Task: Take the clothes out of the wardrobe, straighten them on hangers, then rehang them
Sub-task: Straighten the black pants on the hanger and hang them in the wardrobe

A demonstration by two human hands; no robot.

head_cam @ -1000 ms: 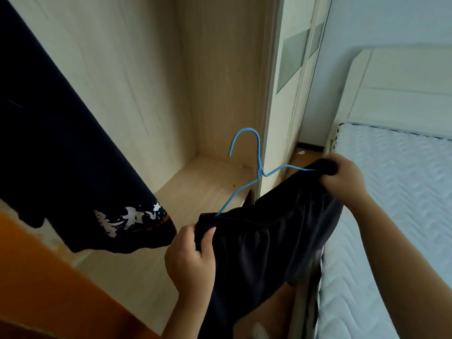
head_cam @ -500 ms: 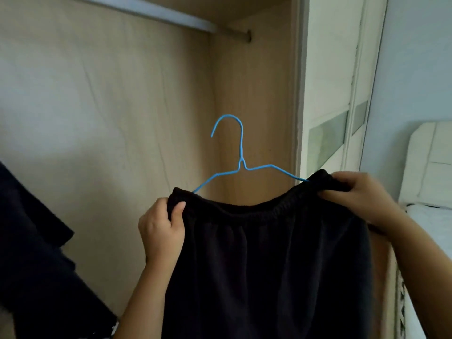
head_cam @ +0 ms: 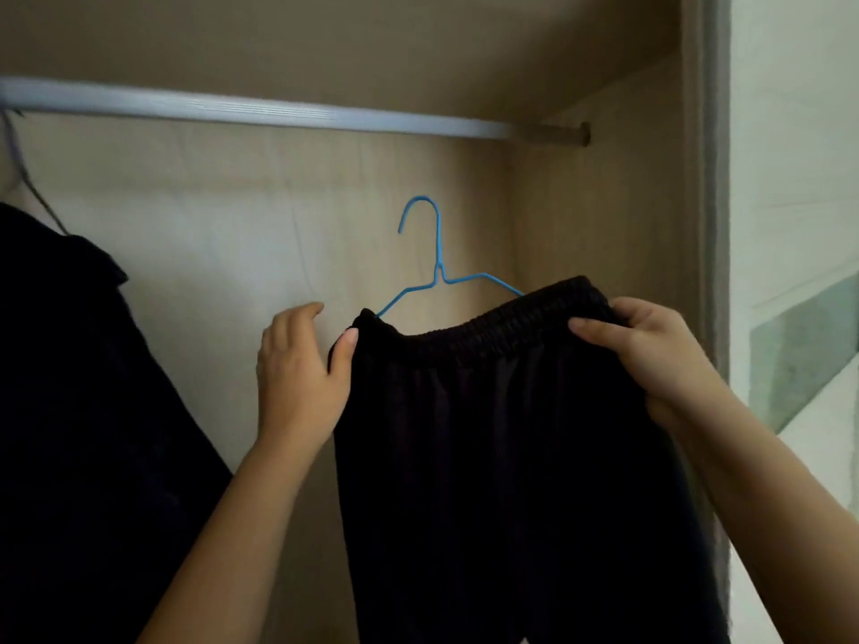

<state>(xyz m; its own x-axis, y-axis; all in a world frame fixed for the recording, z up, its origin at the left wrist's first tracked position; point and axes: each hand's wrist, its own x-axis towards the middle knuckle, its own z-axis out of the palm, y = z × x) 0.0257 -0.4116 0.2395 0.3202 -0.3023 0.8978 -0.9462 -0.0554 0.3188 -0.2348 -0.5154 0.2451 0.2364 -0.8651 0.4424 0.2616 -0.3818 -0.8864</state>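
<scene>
Black shorts [head_cam: 511, 457] with an elastic waistband hang over a blue wire hanger [head_cam: 437, 267], held up inside the wardrobe. The hanger's hook points left, below the silver rail [head_cam: 279, 111] and apart from it. My right hand [head_cam: 650, 355] grips the right end of the waistband, hiding that hanger arm. My left hand [head_cam: 297, 369] holds the left corner, thumb pressed on the cloth's front, fingers raised beside it.
A dark garment [head_cam: 69, 411] hangs at the left from a thin hanger [head_cam: 18, 155] on the same rail. The wardrobe side wall [head_cam: 604, 216] and a pale door with a glass panel [head_cam: 790, 341] stand at the right. Bare rail runs between.
Both hands have lifted the shorts and hanger from near the wardrobe floor up toward the rail. My left fingers have loosened from a full grip to a thumb hold.
</scene>
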